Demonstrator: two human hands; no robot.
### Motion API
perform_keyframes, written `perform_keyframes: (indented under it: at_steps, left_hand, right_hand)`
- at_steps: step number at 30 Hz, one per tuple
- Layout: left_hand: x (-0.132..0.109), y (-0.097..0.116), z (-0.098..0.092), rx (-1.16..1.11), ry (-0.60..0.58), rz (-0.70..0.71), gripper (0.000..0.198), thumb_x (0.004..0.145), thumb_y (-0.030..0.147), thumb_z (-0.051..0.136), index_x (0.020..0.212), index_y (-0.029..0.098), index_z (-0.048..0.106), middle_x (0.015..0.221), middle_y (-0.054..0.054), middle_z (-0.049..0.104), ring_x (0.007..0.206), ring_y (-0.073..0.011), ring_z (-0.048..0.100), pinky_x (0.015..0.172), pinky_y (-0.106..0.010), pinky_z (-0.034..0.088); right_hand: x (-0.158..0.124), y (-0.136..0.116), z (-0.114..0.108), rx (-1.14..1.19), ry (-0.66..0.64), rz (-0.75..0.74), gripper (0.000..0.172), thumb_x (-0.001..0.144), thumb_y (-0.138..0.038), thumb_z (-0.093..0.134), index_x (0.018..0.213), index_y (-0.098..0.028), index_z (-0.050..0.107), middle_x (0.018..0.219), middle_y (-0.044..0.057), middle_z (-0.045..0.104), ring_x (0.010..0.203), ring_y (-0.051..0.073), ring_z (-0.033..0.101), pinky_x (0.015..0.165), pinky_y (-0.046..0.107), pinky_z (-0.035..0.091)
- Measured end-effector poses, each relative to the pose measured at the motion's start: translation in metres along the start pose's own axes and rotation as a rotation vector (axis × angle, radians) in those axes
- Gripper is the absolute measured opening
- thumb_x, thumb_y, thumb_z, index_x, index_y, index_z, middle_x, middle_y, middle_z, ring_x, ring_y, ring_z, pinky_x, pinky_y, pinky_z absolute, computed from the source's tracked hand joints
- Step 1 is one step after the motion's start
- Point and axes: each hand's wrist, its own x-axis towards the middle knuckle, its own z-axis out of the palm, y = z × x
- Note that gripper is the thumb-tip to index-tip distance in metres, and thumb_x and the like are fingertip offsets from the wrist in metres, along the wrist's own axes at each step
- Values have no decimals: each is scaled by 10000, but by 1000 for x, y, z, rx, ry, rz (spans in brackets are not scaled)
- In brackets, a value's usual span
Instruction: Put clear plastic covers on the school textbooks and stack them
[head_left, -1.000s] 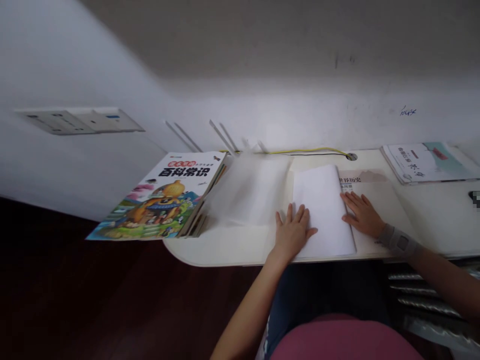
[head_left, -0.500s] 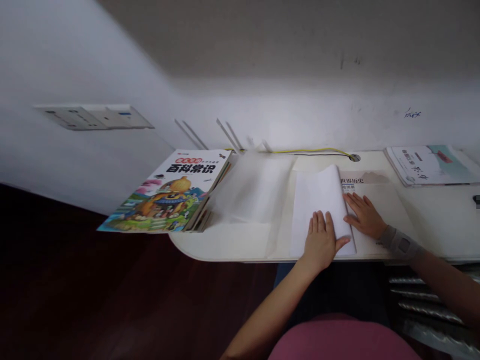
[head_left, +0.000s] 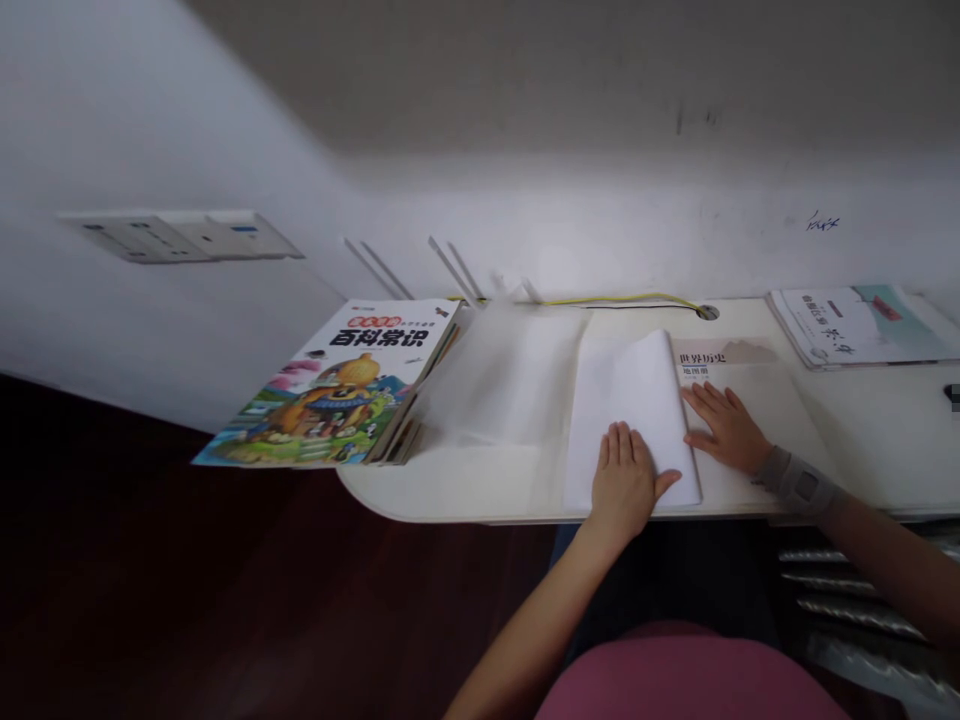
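A pale desk (head_left: 465,485) with a rounded corner stands against a white wall (head_left: 570,220), with a dark floor (head_left: 150,560) to its left. A socket panel (head_left: 180,235) is fixed to the wall on the left.

Near the front edge of the desk lies a white sheet (head_left: 634,400), its right edge raised slightly where it overlaps a beige book (head_left: 765,400). The book lies flat just to the right of the sheet, with dark printed characters at the top of its cover.

The left hand (head_left: 626,480) rests palm down on the lower part of the white sheet. Its fingers are stretched out and close together, the thumb is spread to the right, and it grips nothing. The right hand (head_left: 720,428) lies flat on the beige book with its fingers released and spread. The fingertips reach the right edge of the white sheet. A grey wristband (head_left: 796,483) sits on that wrist.

To the left of the white sheet lies a clear sheet (head_left: 502,380), blurred and see-through. Beside it a stack of books (head_left: 337,390) with a colourful cartoon cover on top hangs over the left end of the desk. A yellow cable (head_left: 622,298) runs along the back edge to a round hole (head_left: 706,313). A thin booklet (head_left: 855,325) lies at the far right, well apart from the hands.
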Motion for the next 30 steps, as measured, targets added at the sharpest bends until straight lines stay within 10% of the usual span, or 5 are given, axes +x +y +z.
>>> perform_keyframes:
  at_steps: [8, 30]
  left_hand:
    - [16, 21, -7, -140, -11, 60, 853, 868, 626, 293, 1396, -41, 240, 1404, -324, 312, 1336, -366, 271, 1021, -494, 363]
    - [9, 10, 4, -11, -26, -31, 874, 827, 648, 376, 1283, -96, 420, 1341, -365, 373, 1300, -426, 312, 1023, -550, 333]
  right_hand:
    - [0, 2, 3, -18, -11, -1, 697, 892, -543, 358, 1457, -159, 221, 1467, 131, 341, 1341, 312, 297, 1048, 517, 250]
    - [-1, 0, 2, -14, 3, -4, 644, 926, -502, 290, 1464, -160, 196, 1457, 133, 359, 1345, 296, 298, 1048, 515, 252]
